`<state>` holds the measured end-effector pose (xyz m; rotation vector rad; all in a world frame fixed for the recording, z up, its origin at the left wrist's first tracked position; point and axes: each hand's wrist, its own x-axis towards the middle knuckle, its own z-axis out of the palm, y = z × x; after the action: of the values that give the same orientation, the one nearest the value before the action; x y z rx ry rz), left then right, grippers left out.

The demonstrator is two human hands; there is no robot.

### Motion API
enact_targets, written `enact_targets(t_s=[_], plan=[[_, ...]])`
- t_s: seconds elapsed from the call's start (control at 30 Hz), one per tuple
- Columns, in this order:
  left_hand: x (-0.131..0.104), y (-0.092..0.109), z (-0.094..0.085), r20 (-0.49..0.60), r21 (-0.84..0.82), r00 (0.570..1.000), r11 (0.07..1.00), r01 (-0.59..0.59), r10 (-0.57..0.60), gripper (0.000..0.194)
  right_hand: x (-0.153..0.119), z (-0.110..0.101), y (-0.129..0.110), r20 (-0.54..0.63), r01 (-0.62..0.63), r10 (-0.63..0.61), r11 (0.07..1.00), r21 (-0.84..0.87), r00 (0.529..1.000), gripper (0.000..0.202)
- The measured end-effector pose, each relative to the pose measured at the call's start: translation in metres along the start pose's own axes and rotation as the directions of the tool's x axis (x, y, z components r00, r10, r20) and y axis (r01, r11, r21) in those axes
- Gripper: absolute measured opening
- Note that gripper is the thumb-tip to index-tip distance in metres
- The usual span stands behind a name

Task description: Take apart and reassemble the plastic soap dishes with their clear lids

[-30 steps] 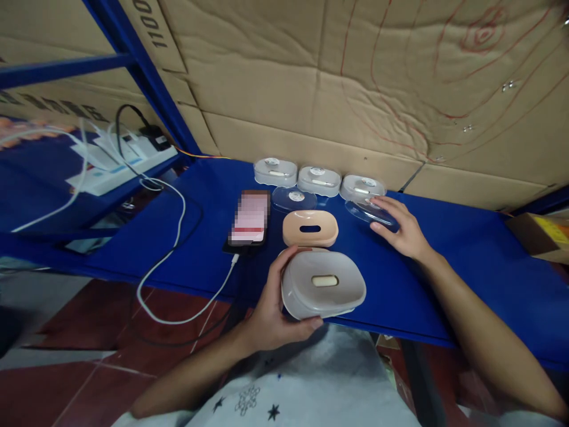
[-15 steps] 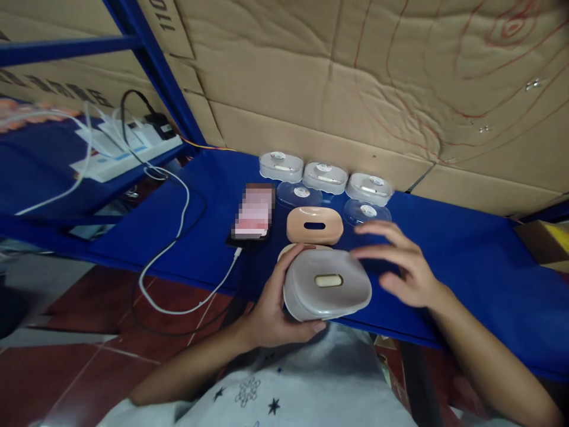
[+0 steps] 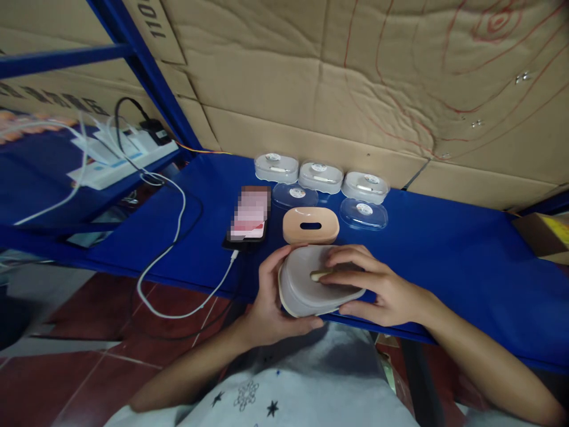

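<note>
The left hand (image 3: 271, 302) is wrapped round the left end of a grey box (image 3: 299, 284), its fingers bent along the far side and its thumb stretched along the near lower edge. The right hand (image 3: 382, 290) is half open, fingers arched over the box's top at the cream oval insert (image 3: 316, 276), thumb by the near right edge; whether it grips or only rests there I cannot tell. The box lies just on the near side of the peach dish (image 3: 311, 237), tilted towards the person. It is smooth, with rounded corners, a shallow hollow in its top and a thin pale edge along its lower left.

The peach dish is a glossy oval with a rounded slot through its floor. Beyond it, to left and right, lie two clear lids, the left lid (image 3: 284, 197) and the right lid (image 3: 376, 219), each bearing a round sticker. Farther beyond the dish stands a row of three covered boxes (image 3: 276, 173), whitish under transparent covers. Left of the dish is a black-edged phone (image 3: 251, 213) with a white cable (image 3: 181, 216) plugged in. The counter (image 3: 444, 261) under the dish is plain blue; creased cardboard (image 3: 267, 77) rises behind.
</note>
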<state>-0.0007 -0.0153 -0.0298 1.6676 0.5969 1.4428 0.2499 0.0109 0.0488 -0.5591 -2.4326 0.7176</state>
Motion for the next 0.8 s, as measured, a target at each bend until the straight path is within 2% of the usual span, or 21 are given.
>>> enact_targets(t_s=[0.1,0.17,0.27,0.33,0.43,0.5,0.6,0.7,0.8], plan=[[0.000,-0.002,0.002,0.013,0.054,0.997,0.996,-0.071,0.070,0.114,-0.004,-0.023,-0.003,-0.028,-0.011,0.011,1.000,0.001,1.000,0.043],[0.000,0.000,0.002,0.072,0.134,0.987,0.979,-0.154,0.145,0.112,-0.009,-0.043,-0.001,-0.049,-0.074,0.073,0.997,-0.016,0.996,0.036],[-0.002,0.007,0.004,0.278,0.252,0.946,0.938,-0.239,0.167,0.098,-0.020,-0.070,0.011,-0.121,-0.206,0.188,0.964,-0.165,0.975,0.034],[-0.004,0.013,0.008,0.394,0.310,0.907,0.907,-0.285,0.150,0.091,-0.028,-0.079,0.023,-0.166,-0.278,0.236,0.908,-0.313,0.958,0.034],[-0.004,0.021,0.018,0.461,0.412,0.867,0.820,-0.399,0.190,0.085,-0.035,-0.079,0.038,-0.118,-0.319,0.300,0.823,-0.469,0.947,0.033],[-0.001,0.025,0.026,0.478,0.501,0.858,0.743,-0.444,0.190,0.076,-0.038,-0.073,0.045,-0.060,-0.312,0.326,0.810,-0.497,0.943,0.033],[0.007,0.029,0.039,0.510,0.607,0.857,0.675,-0.420,0.075,0.063,-0.039,-0.064,0.048,-0.007,-0.323,0.365,0.816,-0.480,0.931,0.038],[0.016,0.027,0.052,0.557,0.655,0.830,0.633,-0.413,-0.033,0.061,-0.040,-0.060,0.048,0.021,-0.351,0.407,0.810,-0.471,0.913,0.045],[0.022,0.022,0.062,0.583,0.680,0.807,0.598,-0.424,-0.091,0.052,-0.042,-0.061,0.046,0.010,-0.373,0.435,0.782,-0.499,0.900,0.046]])
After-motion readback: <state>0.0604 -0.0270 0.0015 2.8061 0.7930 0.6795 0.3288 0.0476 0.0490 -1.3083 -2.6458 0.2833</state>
